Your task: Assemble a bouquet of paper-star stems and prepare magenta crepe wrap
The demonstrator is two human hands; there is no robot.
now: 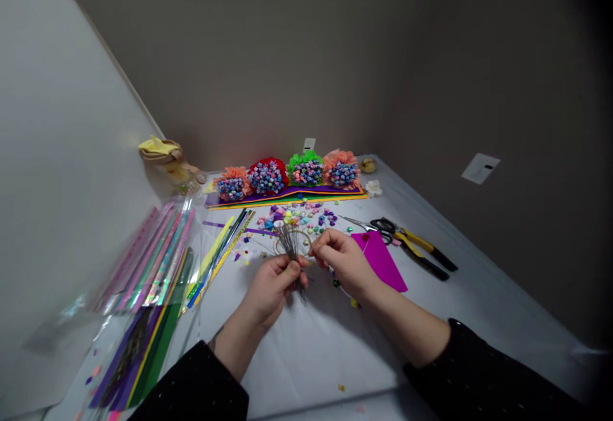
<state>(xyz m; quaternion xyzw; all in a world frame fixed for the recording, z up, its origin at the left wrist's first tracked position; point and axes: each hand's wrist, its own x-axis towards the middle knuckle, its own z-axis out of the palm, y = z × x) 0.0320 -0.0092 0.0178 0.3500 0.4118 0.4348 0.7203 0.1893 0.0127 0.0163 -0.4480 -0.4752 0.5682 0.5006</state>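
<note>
My left hand (275, 287) is closed around a bundle of thin dark wires (288, 241). The wires fan out above my fingers, and their lower ends poke out beneath the hand. To its right, my right hand (342, 258) has thumb and forefinger pinched together close to the bundle; whatever sits in the pinch is too small to make out. A thin round hoop (306, 236) shows behind the wires and between the hands. Many small folded paper stars (297, 216) in mixed colours lie scattered just beyond my hands.
Several crepe-paper bunches (268, 177) stand at the back on coloured sheets (330, 194). Scissors (368, 224), yellow-handled pliers (424, 252) and a magenta sheet (383, 261) lie right. Paper strips in clear packets (148, 255) cover the left. A tape roll (160, 149) is far left. Walls border the table.
</note>
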